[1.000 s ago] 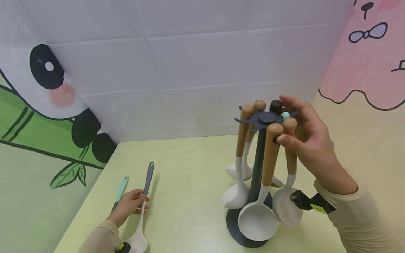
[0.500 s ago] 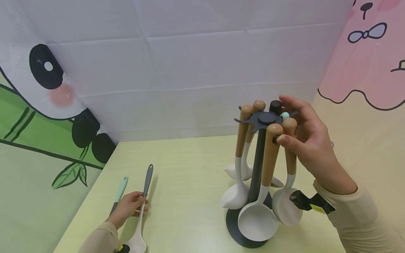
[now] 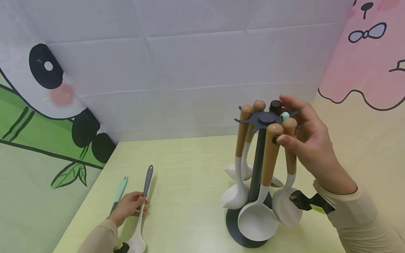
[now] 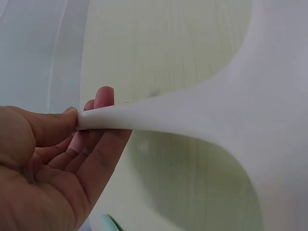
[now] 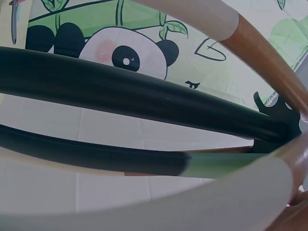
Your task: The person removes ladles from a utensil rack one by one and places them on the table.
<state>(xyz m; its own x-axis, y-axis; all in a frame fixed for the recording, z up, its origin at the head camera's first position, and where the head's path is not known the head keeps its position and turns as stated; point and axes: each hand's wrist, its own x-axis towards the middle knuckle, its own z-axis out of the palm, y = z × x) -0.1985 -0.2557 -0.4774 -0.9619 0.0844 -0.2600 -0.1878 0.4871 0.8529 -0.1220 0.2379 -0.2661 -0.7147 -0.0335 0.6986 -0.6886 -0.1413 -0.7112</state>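
My left hand [image 3: 128, 207] pinches a long white kitchen utensil [image 3: 139, 225] with a grey handle where handle and neck meet. Its broad head [image 4: 269, 96] widens to the right in the left wrist view; its exact kind is unclear. At the right stands a dark grey utensil rack [image 3: 257, 168] with several wood-handled white utensils on its hooks. My right hand [image 3: 311, 138] grips the rack's top, thumb on a hook end by the front ladle [image 3: 258, 221]; other fingers are partly hidden. A mint-and-dark utensil [image 5: 221, 164] hangs beside the rack's post [image 5: 144, 98].
A mint-handled utensil [image 3: 121, 191] lies left of my left hand, its lower part hidden by the arm. The pale table [image 3: 183, 189] meets a white cloth backdrop [image 3: 190, 63]; printed cloths hang at both sides.
The white utensil and my left hand have shifted very slightly down and left from a second ago. My right hand and the rack stay put.
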